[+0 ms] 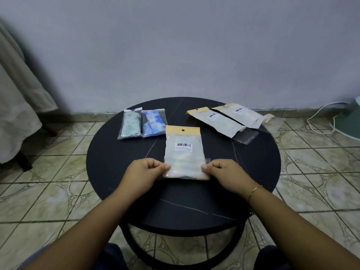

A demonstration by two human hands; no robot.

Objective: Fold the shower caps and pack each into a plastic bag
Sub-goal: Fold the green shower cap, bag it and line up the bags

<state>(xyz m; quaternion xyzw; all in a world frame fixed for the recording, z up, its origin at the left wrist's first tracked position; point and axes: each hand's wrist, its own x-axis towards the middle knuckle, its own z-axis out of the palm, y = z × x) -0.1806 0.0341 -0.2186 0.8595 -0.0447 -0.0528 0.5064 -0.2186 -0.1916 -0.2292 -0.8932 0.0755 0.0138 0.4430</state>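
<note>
Head view, centre of round black table (109,164): plastic bag (184,151) with tan header card and barcode label lying flat, header pointing away. Left hand (143,173) pinching the bag's near left corner between thumb and curled fingers; right hand (226,173) pinching the near right corner likewise. Pale folded shower cap (185,162) visible through the film, apparently fully inside. Near flap possibly being folded over for sealing; blur prevents confirmation.

Head view, far left: two clear packed bags side by side, green-patterned cap (131,124) and blue-patterned cap (153,122), judged finished.

Head view, far right: two more header-card bags (224,118) overlapping, contents pale and unclear, one clear flap open toward the table edge.

Estimated progress: two packs complete, third at closing stage, status of right-hand pair undetermined. No loose caps visible.
</note>
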